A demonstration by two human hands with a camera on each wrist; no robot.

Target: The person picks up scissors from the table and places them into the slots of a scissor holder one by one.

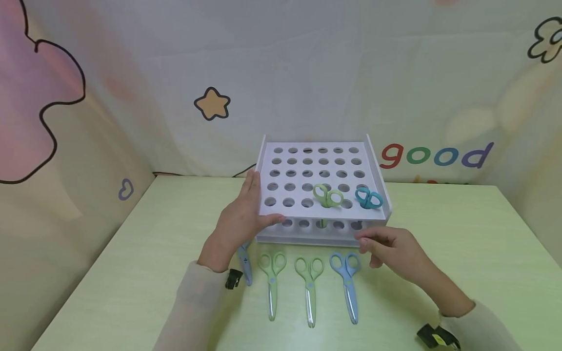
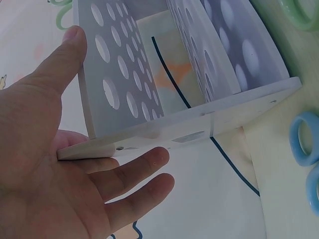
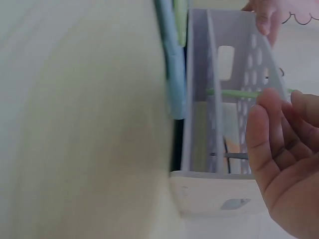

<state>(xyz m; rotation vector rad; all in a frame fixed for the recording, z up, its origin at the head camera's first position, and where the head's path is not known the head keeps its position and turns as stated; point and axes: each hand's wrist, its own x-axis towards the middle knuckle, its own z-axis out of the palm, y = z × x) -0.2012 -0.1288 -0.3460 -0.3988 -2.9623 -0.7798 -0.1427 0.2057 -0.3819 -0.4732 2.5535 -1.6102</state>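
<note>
A white two-tier rack [image 1: 298, 213] with rows of round holes stands on the table. My left hand [image 1: 239, 219] grips its left side, thumb on the front edge of the upper tier, other fingers along the outer side wall. Through holes of the upper tier stand light green scissors [image 1: 327, 199] and teal scissors [image 1: 368, 199], handles up. Near the rack's front right corner, my right hand [image 1: 392, 251] is loosely curled and holds nothing. In the right wrist view, a green blade [image 3: 232, 93] passes down between the tiers.
Before the rack lie blue scissors [image 1: 245, 265], partly behind the left wrist, two green scissors [image 1: 272, 282] [image 1: 311, 282] and another blue pair [image 1: 349, 282], handles toward the rack. A printed cloth backdrop [image 1: 307, 87] hangs behind the light green table [image 1: 448, 219].
</note>
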